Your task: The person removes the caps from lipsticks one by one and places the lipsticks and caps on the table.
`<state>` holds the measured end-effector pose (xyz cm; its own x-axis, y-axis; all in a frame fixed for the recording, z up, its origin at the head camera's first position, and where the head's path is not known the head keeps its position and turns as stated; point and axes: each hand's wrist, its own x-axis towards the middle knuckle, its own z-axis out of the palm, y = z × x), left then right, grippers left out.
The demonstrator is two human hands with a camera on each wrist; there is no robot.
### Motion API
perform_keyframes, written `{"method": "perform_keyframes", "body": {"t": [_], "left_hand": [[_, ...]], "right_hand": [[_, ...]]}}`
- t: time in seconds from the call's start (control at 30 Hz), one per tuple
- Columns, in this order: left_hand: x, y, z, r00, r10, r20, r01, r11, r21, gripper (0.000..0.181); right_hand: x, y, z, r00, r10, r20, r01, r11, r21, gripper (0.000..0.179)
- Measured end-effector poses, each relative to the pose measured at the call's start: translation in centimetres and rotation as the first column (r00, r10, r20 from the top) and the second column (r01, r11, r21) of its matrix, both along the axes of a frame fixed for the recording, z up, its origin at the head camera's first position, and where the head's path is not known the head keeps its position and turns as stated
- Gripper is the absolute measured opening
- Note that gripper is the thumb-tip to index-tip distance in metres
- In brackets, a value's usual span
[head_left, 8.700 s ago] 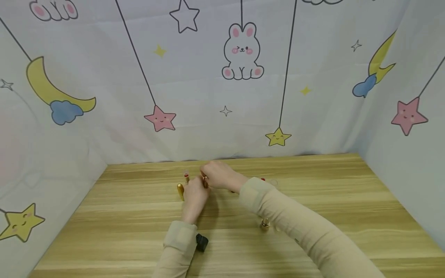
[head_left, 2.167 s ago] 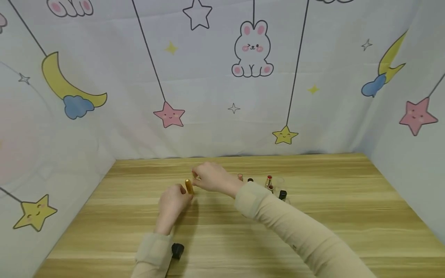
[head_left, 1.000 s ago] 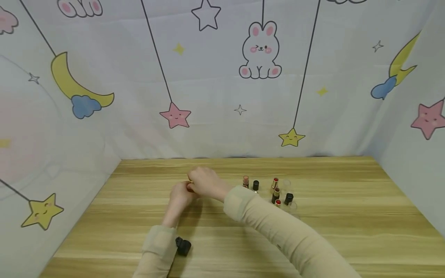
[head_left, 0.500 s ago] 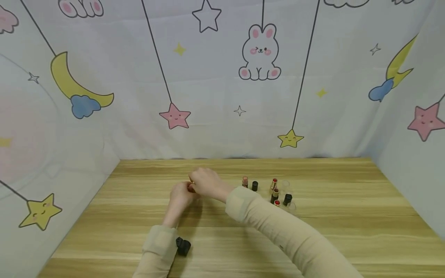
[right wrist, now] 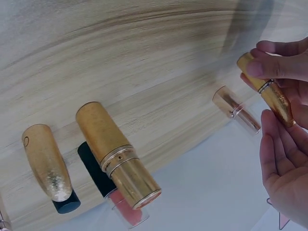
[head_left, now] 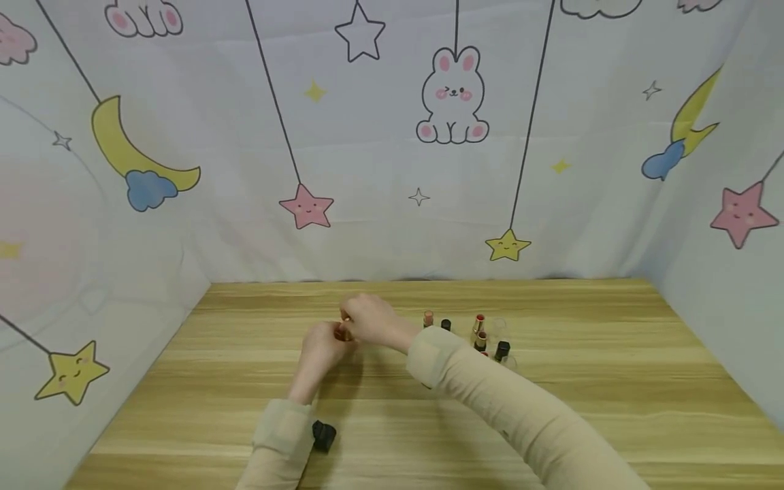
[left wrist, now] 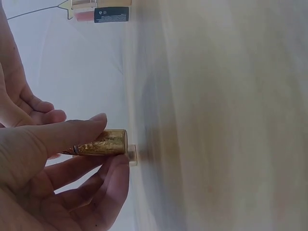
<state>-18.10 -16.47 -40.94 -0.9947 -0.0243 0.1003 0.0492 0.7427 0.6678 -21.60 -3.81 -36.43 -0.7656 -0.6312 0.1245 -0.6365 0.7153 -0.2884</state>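
Observation:
Over the left part of the table, my two hands meet at a gold lipstick [right wrist: 278, 102]. My left hand [head_left: 323, 348] grips its lower part between thumb and fingers, as the left wrist view shows up close. A thin metal ring circles the gold tube [left wrist: 108, 143] midway. From above, my right hand [head_left: 371, 320] bends down to the tube's upper end and pinches there; its fingers partly hide that end. Close to the held tube stands a lipstick with a clear cap [right wrist: 236, 109], its lower end seen past my left fingertips in the left wrist view.
Right of the hands stand a nude lipstick [head_left: 428, 318], a red lipstick [head_left: 479, 322], black caps [head_left: 502, 350] and clear caps. The right sleeve [head_left: 490, 395] passes in front of some. Large in the right wrist view are two gold tubes [right wrist: 115, 154], [right wrist: 47, 161]. A printed cloth backs the table.
About two seconds ago the hands stood apart, the left with a gold tube and the right with a small gold piece. They have since come together at the tube. The head view shifts slightly.

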Motion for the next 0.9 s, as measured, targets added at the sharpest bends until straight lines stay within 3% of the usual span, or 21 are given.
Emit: {"method": "perform_keyframes", "body": {"t": [0.23, 0.37, 0.73, 0.9], "left_hand": [[0.3, 0.6, 0.1, 0.998, -0.029, 0.058, 0.029, 1.0, 0.009, 0.012], [0.3, 0.9, 0.0, 0.997, -0.053, 0.058, 0.052, 0.999, 0.014, 0.011], [0.3, 1.5, 0.4, 0.997, -0.07, 0.039, 0.071, 0.997, -0.033, 0.01], [0.8, 1.9, 0.1, 0.997, -0.067, 0.031, 0.069, 0.996, -0.054, 0.012]], "right_hand": [[-0.3, 1.5, 0.0, 0.995, 0.03, 0.095, -0.022, 0.996, -0.088, 0.011], [-0.2, 2.2, 0.2, 0.99, 0.037, 0.137, -0.022, 0.994, -0.111, 0.013], [0.0, 3.3, 0.8, 0.993, 0.046, 0.104, -0.032, 0.991, -0.131, 0.01], [0.5, 4.1, 0.7, 0.99, 0.039, 0.133, -0.021, 0.991, -0.134, 0.012]]}}
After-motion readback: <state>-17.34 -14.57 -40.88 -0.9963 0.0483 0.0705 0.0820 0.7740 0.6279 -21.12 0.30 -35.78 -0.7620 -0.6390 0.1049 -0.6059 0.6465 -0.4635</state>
